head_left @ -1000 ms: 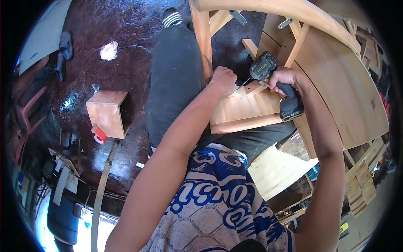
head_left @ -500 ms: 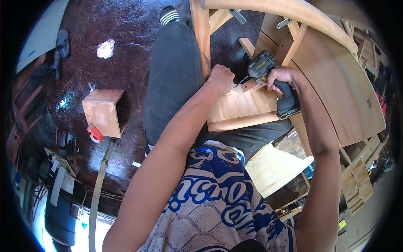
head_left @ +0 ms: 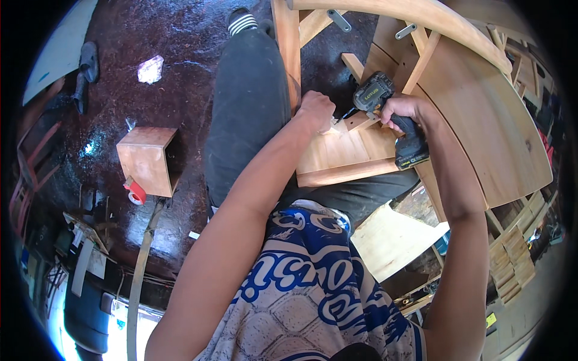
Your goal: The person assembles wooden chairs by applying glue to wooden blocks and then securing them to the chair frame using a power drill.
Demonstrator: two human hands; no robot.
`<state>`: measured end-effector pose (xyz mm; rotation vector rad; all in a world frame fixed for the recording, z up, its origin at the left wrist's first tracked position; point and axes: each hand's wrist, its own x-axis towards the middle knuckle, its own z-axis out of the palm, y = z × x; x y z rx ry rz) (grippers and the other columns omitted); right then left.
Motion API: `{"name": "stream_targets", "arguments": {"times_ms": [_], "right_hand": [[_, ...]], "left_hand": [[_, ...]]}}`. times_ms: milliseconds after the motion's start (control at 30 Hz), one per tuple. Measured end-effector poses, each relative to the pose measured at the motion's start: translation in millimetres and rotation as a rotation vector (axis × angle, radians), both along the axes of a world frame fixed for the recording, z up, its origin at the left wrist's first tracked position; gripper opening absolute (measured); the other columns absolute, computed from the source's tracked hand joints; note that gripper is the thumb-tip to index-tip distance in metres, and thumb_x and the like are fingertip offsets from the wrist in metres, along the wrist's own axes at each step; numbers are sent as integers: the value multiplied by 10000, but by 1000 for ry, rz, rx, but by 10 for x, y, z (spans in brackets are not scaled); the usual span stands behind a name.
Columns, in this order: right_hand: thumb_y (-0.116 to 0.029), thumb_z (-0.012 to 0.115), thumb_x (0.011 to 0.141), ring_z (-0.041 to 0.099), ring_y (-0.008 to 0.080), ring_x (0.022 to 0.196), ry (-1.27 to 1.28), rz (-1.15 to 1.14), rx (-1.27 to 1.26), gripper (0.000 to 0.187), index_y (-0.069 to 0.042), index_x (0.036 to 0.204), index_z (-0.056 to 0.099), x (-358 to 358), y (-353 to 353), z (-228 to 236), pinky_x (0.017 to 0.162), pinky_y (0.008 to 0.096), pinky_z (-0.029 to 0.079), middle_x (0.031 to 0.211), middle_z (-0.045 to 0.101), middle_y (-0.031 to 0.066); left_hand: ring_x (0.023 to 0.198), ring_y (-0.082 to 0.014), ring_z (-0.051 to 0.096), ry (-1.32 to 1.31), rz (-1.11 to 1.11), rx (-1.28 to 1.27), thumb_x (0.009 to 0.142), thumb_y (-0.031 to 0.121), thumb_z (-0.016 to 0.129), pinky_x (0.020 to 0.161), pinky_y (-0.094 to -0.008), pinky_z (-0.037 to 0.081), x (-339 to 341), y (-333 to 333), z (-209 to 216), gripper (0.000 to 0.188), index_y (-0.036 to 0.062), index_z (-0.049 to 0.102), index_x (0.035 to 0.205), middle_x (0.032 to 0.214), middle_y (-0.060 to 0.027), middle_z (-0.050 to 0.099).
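My right hand (head_left: 402, 111) is wrapped round the grip of a black cordless drill (head_left: 374, 93). The drill's thin bit slants down to the left and its tip is close to a small wooden piece near my left hand (head_left: 316, 109). That hand is closed, knuckles up, at the corner of a pale wooden panel (head_left: 343, 150); what its fingers grip is hidden beneath them. The panel rests over my thigh, and a short wooden batten (head_left: 362, 120) with a dark hole lies along its far side, under the drill.
A curved wooden rail (head_left: 415, 13), an upright post (head_left: 287, 54) and a broad curved board (head_left: 481, 120) surround the work. On the dark floor at left stand a wooden box (head_left: 141, 153) and a red tape dispenser (head_left: 136, 192), near a long strip (head_left: 141, 265).
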<state>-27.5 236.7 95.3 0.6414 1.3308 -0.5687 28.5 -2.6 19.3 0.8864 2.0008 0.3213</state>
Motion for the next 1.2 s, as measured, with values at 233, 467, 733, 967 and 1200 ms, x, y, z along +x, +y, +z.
{"name": "stream_targets", "arguments": {"times_ms": [233,467,733,967,1200], "right_hand": [[-79,699,713,566,171,494,16,-13,27,150,-41,849,650,-8,-94,105,469,325,483,639,604,69],[-95,698,738,578,178,515,33,31,29,123,-58,846,654,-9,-109,114,478,342,486,651,609,72],[-84,711,700,576,175,512,34,-9,44,136,-24,812,660,10,-120,142,479,321,482,639,608,67],[-104,702,715,569,176,508,43,32,63,126,-27,797,648,-6,-118,116,479,335,483,640,610,68],[-114,686,736,576,198,514,-25,-6,-13,130,-66,853,654,40,-16,-9,484,352,479,652,610,86]], "left_hand": [[1003,-223,716,-42,-53,-48,660,175,742,841,-340,554,-71,19,82,282,127,789,935,1003,-81,756],[982,-256,715,-21,-19,-9,592,234,820,843,-362,554,-15,11,-10,333,84,786,887,969,-119,752],[997,-220,717,-27,-41,-47,661,186,757,828,-348,558,-47,17,54,283,126,789,936,998,-72,758],[993,-225,718,-14,-41,-33,652,182,762,834,-348,557,-36,21,32,278,122,790,922,992,-76,758],[925,-268,727,-8,-19,5,567,263,835,811,-376,561,-43,14,17,351,87,789,866,923,-117,756]]}}
